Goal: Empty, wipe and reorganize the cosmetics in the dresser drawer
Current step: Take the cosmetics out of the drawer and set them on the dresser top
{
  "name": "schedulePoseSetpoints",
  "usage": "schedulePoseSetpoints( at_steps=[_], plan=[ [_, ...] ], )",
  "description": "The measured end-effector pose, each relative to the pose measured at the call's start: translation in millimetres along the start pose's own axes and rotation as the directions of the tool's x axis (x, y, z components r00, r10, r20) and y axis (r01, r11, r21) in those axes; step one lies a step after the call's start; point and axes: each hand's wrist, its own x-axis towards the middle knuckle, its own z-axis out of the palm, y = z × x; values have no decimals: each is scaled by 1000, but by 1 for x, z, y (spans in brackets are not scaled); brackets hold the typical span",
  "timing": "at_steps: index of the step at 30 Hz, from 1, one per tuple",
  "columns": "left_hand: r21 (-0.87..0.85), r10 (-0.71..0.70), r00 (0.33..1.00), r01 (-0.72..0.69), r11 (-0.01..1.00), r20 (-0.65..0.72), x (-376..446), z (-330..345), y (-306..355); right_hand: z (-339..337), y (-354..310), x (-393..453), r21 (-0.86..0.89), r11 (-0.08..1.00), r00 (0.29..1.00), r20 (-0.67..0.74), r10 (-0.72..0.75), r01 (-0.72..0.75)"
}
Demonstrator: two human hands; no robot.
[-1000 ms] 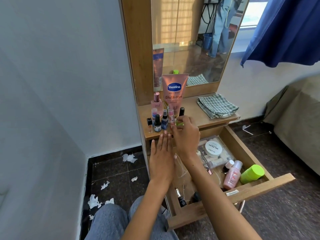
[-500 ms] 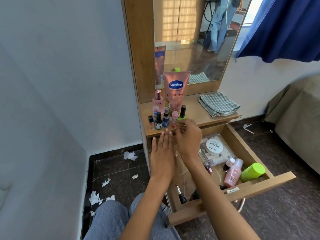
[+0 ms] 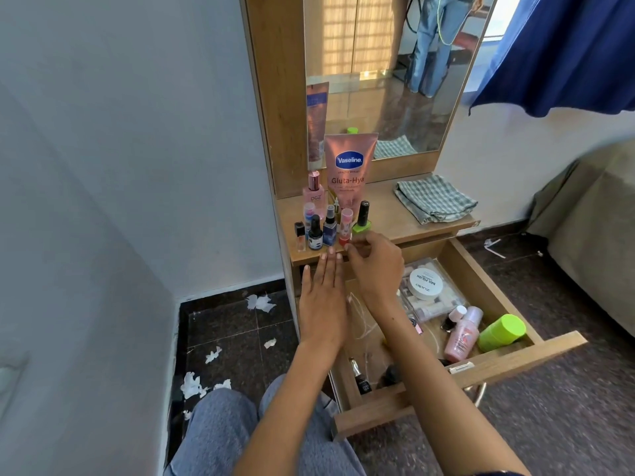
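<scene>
Your right hand [image 3: 376, 266], fingers curled loosely at the base of the upright green nail polish bottle [image 3: 362, 219] on the dresser shelf [image 3: 388, 218], is nearer than your flat, straight-fingered left hand [image 3: 323, 300].

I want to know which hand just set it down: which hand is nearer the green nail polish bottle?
Right hand: its fingers sit just below the green nail polish bottle. Left hand lies lower-left.

right hand [image 3: 374, 266] | drawn back off green nail polish [image 3: 361, 221] | bottle freestanding
</scene>
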Motion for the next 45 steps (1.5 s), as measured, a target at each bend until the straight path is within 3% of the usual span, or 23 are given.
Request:
schedulePoseSetpoints(
  at_steps=[6, 10, 14, 21, 26, 33, 36, 41, 45],
  plan=[
    [-188, 110, 992, -118, 975, -53, -2, -9, -6, -53, 42, -17, 5, 988, 978, 145, -152, 153],
    [-403, 314, 949, -273, 873, 36, -12, -10, 16, -85, 72, -36, -33, 992, 991, 60, -117, 119],
    [-490, 411, 898, -290, 822, 158, -12, 5, 41, -89, 73, -43, -18, 996, 996, -10, -86, 85],
    [-562, 407, 887, -226, 796, 219, -4, 22, 58, -82, 76, -41, 3, 1000, 999, -39, -4, 4],
    [-625, 256, 965, -172, 761, 47, -9, 11, 49, -82, 80, -39, 48, 999, 1000, -13, -5, 5],
    [-785, 29, 993, -106, 610, -112, -10, -27, -3, -79, 55, -49, 301, 949, 944, 278, -178, 90],
    [-866, -65, 993, -56, 497, -101, -12, -43, -18, -66, 38, -56, 412, 911, 921, 342, -186, 31],
    [-922, -140, 989, 94, 374, 44, -19, -54, -37, -43, 20, -62, 471, 882, 933, 319, -168, -2],
    [-919, -276, 961, 108, 379, -1, -21, -62, -59, -36, 13, -63, 475, 878, 930, 296, -218, 54]
  ],
)
